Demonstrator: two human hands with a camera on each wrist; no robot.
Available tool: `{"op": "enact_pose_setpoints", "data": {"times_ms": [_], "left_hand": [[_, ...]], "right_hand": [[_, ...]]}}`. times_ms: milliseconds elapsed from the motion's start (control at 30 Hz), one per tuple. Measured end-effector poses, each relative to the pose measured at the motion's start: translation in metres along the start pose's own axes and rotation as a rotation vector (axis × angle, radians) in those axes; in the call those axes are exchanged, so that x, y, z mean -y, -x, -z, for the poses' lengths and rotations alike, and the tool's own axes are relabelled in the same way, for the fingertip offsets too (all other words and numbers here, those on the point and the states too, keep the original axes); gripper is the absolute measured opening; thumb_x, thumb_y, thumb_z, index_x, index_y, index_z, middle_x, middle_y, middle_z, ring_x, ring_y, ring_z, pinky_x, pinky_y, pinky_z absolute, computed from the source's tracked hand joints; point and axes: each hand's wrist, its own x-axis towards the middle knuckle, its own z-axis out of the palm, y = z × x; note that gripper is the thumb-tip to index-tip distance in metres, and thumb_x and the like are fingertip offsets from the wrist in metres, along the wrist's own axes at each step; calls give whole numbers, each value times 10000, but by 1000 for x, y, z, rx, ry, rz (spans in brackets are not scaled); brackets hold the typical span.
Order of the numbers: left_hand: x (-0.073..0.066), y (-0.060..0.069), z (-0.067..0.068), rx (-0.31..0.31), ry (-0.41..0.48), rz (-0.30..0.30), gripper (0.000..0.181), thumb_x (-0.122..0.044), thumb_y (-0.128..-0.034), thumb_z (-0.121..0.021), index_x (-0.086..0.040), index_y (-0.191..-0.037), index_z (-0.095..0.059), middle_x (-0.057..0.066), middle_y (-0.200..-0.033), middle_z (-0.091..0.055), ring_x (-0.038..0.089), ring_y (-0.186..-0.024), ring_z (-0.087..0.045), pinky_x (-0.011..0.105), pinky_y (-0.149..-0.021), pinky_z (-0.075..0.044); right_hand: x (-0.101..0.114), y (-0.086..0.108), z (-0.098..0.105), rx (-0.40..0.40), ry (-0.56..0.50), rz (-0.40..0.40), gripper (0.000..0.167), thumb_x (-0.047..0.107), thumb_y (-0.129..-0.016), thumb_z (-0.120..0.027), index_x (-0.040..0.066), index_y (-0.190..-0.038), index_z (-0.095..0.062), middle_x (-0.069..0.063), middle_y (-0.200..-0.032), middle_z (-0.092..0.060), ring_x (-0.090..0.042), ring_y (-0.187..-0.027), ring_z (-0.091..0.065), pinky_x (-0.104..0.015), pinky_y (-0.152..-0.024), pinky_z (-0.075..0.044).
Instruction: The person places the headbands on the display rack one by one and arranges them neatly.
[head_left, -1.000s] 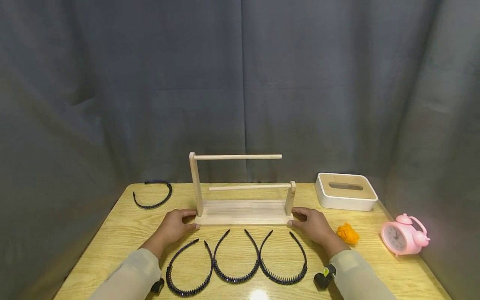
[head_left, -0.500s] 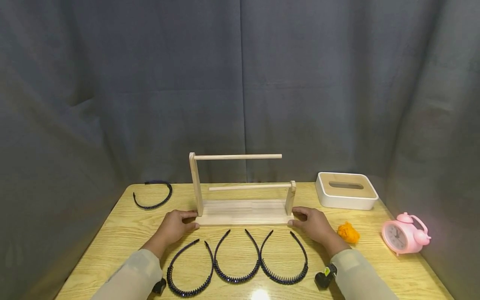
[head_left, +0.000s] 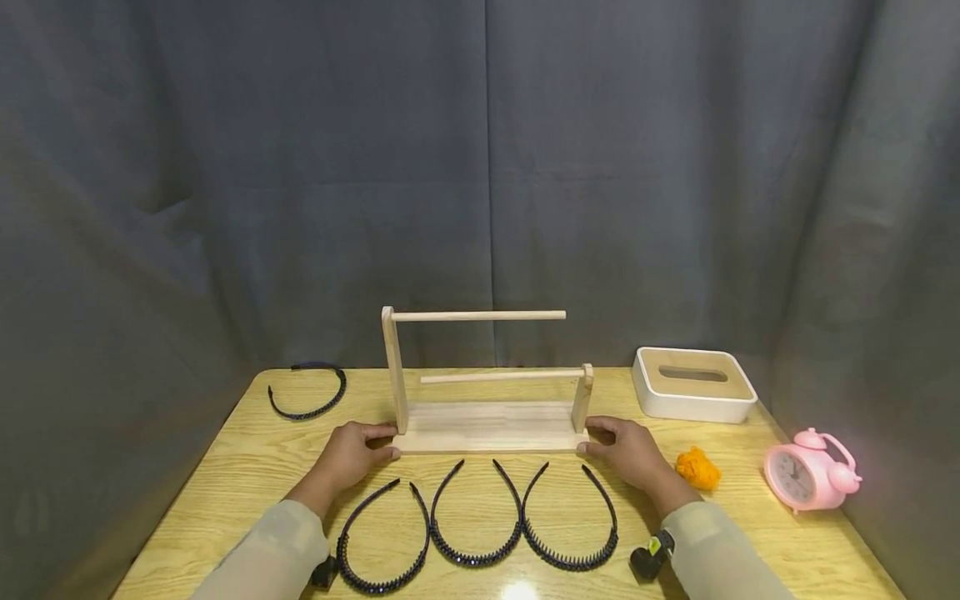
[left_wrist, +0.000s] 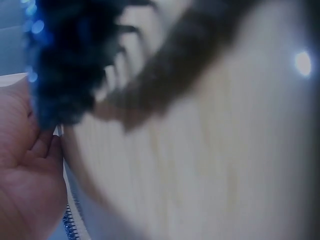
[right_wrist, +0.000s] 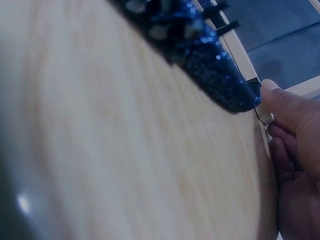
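Note:
A wooden rack (head_left: 491, 429) stands on the table in the head view, with a tall post and rod at left and a shorter post and rod at right. My left hand (head_left: 352, 457) grips the left end of its base, thumb at the front corner. At the base's right end, my right hand (head_left: 625, 450) holds the other corner the same way. Three dark toothed headbands lie side by side in front: a left one (head_left: 382, 587), a middle one (head_left: 476, 561) and a right one (head_left: 572, 564). Blurred, glittery headband parts (right_wrist: 215, 75) loom close in both wrist views.
Another dark headband (head_left: 318, 411) lies at the table's back left. A white tissue box (head_left: 697, 407) with a wooden lid sits back right. Nearer are an orange crumpled bundle (head_left: 697, 469) and a pink alarm clock (head_left: 817, 479) by the right edge. A grey curtain (head_left: 480, 167) hangs behind.

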Motion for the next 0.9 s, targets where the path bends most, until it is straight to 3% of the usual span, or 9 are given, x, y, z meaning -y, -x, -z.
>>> {"op": "enact_pose_setpoints", "data": {"times_ms": [533,700,900], "left_hand": [[-3,1,1,10,-24,10,363,-195,-991,-834,-148,-1349,-799,143,-1501,-683,456,-1487,-538,619,-1237,-455],[-4,0,1,21,-32,7,365,-205,-993,-833,-152,-1352,-798,147,-1508,-678,467,-1491,-529,631,-1236,-450],[0,-3,2,39,-32,16,396,-233,-989,-838,-179,-1378,-785,127,-1542,-654,454,-1504,-519,619,-1234,-457]], "right_hand": [[-5,1,-1,-1,-53,15,498,320,-986,-846,70,-1403,-740,-176,-1417,-733,-403,-1358,-672,-582,-1168,-532],[-9,2,4,18,-126,20,548,360,-1021,-804,70,-1472,-691,-169,-1459,-708,-388,-1353,-674,-551,-1151,-556],[-6,16,14,25,-236,18,561,310,-1038,-789,15,-1495,-650,-168,-1388,-736,-315,-1256,-709,-350,-1030,-617]]}}
